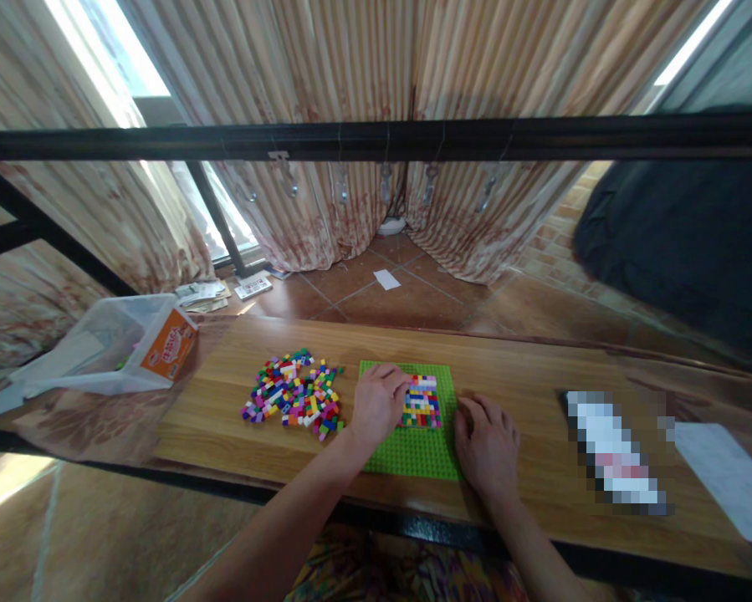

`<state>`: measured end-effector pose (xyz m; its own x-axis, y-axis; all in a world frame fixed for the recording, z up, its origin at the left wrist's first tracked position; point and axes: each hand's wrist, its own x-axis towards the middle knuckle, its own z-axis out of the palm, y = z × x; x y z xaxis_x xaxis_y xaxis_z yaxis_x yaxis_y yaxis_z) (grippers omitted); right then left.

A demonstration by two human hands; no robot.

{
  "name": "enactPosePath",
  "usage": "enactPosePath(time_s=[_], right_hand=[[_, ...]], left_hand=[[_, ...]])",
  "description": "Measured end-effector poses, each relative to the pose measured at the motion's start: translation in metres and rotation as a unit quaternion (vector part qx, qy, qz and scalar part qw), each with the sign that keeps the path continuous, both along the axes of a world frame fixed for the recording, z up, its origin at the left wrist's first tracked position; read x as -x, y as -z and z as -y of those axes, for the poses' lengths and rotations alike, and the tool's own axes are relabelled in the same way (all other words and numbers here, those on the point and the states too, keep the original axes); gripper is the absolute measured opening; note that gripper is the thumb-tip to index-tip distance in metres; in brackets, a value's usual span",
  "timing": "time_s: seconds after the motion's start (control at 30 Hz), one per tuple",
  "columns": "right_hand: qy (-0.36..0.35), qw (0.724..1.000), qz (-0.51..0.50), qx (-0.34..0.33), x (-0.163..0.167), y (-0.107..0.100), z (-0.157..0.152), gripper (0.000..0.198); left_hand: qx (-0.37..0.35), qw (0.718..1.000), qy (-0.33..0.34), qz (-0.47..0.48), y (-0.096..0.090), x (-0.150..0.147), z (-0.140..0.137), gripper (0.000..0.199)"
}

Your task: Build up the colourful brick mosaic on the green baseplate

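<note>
L hand [381, 400] is over the L part of the green plate [413, 460], fingers bent & tips drawn in by the L side of the brick patch [422, 401]; can't tell if there's a brick b/w the tips. R hand [489, 439] sits at the plate's R edge, fingers loosely curled; can't tell if it grips the edge.

Plate lies flat on the wood table [212, 426], abt mid, in front of the person. Patch is on the plate's upper-mid part, multi-col. rows, incl. white, pink, yellow, blue, red; its L side is partly hidden by L hand. Bare green studs show below it & to its R.

Loose pile [297, 393] of mixed-col. bricks is on the table L of the plate, near but apart. Farther L: clear tub [109, 380] w/ orange label [170, 344], some bits inside, hard to make out.

Far R: a pixelated item [614, 451], can't ID, then a white sheet [727, 477]. Beyond the table: black rail [376, 140] w/ hanging clips, striped curtains [325, 67], tiled floor [426, 301] w/ a white slip [386, 279].
</note>
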<state>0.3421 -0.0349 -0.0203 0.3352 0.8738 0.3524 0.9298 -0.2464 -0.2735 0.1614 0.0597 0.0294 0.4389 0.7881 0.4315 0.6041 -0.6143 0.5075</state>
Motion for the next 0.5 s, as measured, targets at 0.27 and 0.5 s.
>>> enactPosePath(time_s=[0.27, 0.5], right_hand=[[-0.002, 1.0, 0.0, -0.006, 0.0, 0.0, 0.0, 0.029], [-0.003, 1.0, 0.003, -0.01, -0.002, 0.002, -0.001, 0.028]], left_hand=[[0.023, 0.998, -0.052, 0.018, -0.003, 0.011, 0.004, 0.011], [0.029, 0.997, -0.056, -0.052, -0.008, 0.012, 0.01, 0.019]])
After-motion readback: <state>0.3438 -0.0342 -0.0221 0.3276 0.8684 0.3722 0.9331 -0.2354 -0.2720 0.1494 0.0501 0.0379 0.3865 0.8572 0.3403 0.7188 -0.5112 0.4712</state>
